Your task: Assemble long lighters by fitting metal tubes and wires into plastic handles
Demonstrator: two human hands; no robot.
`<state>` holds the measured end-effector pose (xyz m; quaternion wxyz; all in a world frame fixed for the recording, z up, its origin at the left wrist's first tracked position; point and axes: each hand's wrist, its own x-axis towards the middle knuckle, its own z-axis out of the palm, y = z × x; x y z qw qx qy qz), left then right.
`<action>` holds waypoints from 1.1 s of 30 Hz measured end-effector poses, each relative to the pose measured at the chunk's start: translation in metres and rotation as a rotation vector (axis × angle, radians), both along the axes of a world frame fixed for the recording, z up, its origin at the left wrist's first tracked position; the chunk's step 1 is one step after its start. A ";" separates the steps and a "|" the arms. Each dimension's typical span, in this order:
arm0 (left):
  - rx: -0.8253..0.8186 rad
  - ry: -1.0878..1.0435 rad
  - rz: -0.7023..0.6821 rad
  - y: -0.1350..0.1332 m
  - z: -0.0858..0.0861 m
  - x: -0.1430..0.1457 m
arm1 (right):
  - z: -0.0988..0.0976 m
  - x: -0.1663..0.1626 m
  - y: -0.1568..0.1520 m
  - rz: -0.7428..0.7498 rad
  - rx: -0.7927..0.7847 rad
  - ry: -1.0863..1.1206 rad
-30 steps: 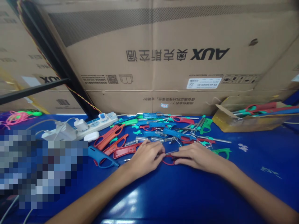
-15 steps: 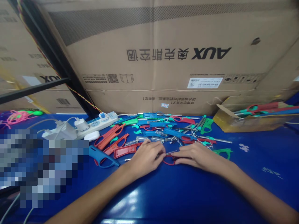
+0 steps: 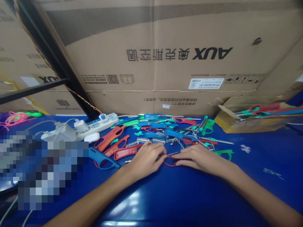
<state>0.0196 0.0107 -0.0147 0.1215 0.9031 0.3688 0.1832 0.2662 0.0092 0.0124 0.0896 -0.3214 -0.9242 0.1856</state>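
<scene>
Back wall: big AUX cardboard box [image 3: 165,56], print upside down, standing on the far edge of the table [image 3: 180,195]. Table top is glossy blue.

Mid-table, against the box: loose pile of scissor parts [image 3: 163,132], made up of red, blue and green plastic handles with bare metal blades mixed in. Right of the pile: open carton [image 3: 236,124] with more scissors lying inside. Left of the pile: white power strip [image 3: 94,126], plugs in it.

Left hand [image 3: 145,159] and right hand [image 3: 197,157] lie palm-down on the table at the pile's near edge, fingertips meeting. Both sets of fingers are curled in tight, pinching the red handle [image 3: 169,163] from either side. The handle rests on the table between the two hands, only its loop showing. A thin metal blade [image 3: 172,154] lies just above it.
</scene>
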 end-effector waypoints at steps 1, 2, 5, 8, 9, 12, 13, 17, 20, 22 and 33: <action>0.002 0.002 -0.001 0.000 0.000 0.000 | 0.000 0.000 0.000 -0.004 -0.012 0.010; 0.003 0.002 -0.002 0.000 0.000 0.000 | 0.000 0.000 0.000 -0.009 -0.025 0.021; 0.002 0.004 -0.001 0.000 0.001 0.000 | -0.001 0.001 0.000 -0.028 -0.076 0.045; -0.003 0.007 -0.003 -0.002 0.002 0.000 | -0.004 0.002 0.002 -0.050 -0.098 0.057; -0.006 0.006 -0.002 -0.002 0.002 -0.001 | -0.004 0.002 0.002 -0.050 -0.088 0.048; -0.011 0.007 0.002 -0.003 0.002 -0.001 | -0.003 0.002 0.002 -0.028 -0.023 -0.018; -0.009 0.010 0.003 -0.002 0.002 -0.001 | -0.003 0.002 0.002 -0.021 -0.001 -0.041; 0.004 0.029 -0.004 -0.001 0.002 -0.003 | 0.000 0.000 0.000 -0.008 0.020 -0.040; 0.016 0.049 -0.015 0.000 0.003 -0.005 | 0.003 0.002 -0.001 -0.025 0.009 -0.017; 0.025 0.063 -0.022 0.000 0.005 -0.007 | 0.003 0.005 0.000 -0.050 0.026 -0.010; 0.059 0.115 -0.021 -0.002 0.010 -0.007 | 0.001 0.013 0.007 -0.080 0.099 -0.011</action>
